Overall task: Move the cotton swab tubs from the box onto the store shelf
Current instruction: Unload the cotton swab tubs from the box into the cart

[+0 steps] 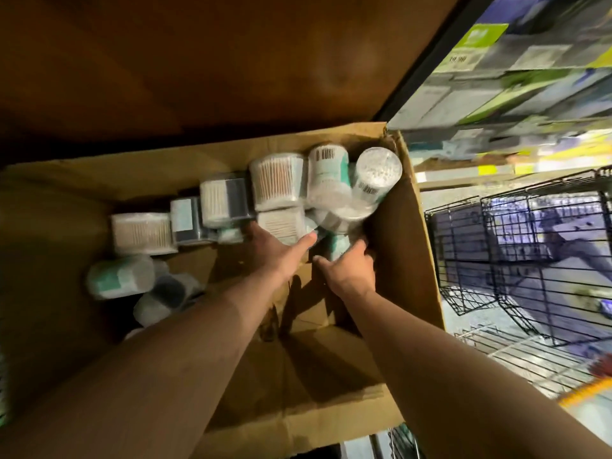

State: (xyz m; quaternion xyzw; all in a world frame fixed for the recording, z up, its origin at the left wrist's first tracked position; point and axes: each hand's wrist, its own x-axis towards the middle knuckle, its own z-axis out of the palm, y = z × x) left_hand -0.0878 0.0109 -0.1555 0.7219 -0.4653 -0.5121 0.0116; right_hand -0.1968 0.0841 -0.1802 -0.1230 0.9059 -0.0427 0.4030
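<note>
Reaching into the cardboard box [405,260] of cotton swab tubs [276,180].

Two bare forearms come in from six o'clock. At the centre, the right hand [347,270] curls round a teal-labelled tub [338,244]. At its nine o'clock, the left hand [276,251] touches a neighbouring tub, fingers hidden, so I cannot tell its grip. More tubs line the far wall. The store shelf [496,77] blurs at two o'clock.

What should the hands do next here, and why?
Probably lift the teal-labelled tub up and clear of the box. The right hand curls round it in the far right corner, thumb on one side and fingers on the other, so the grip looks set. The left hand lies against a neighbouring tub, but blur hides whether it grips.
</note>
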